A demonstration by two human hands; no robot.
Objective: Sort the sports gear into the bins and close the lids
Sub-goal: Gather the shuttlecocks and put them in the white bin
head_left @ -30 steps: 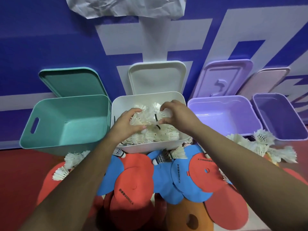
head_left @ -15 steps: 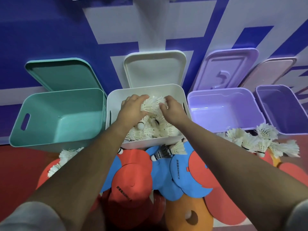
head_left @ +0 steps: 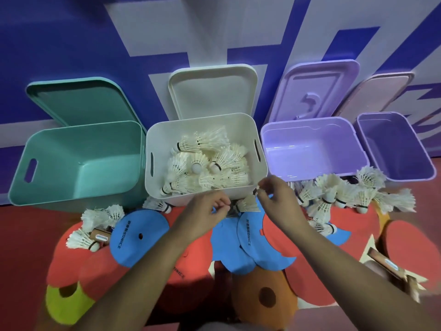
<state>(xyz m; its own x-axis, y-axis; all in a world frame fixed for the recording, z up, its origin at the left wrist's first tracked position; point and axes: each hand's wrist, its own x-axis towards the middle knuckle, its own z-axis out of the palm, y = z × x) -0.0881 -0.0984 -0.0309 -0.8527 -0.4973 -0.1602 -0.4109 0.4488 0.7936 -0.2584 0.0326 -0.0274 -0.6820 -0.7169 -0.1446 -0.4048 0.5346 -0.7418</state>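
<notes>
Just in front of the white bin (head_left: pixel 181 199), the left hand (head_left: pixel 207 210) and right hand (head_left: pixel 278 199) curled fingertips at one shuttlecock (head_left: pixel 248 203), grip unclear.

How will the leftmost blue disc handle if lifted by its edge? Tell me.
The blue disc looks thin and flat, so it probably droops and weighs little. It lies loosely over red discs, so a push likely slides it.

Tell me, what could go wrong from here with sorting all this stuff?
Feathers could bend: the left hand and right hand crowd one shuttlecock in front of the white bin. A wooden handle lies half buried among the discs and might be missed. The white lid seems to lean on the wall; a bump could topple it.
</notes>
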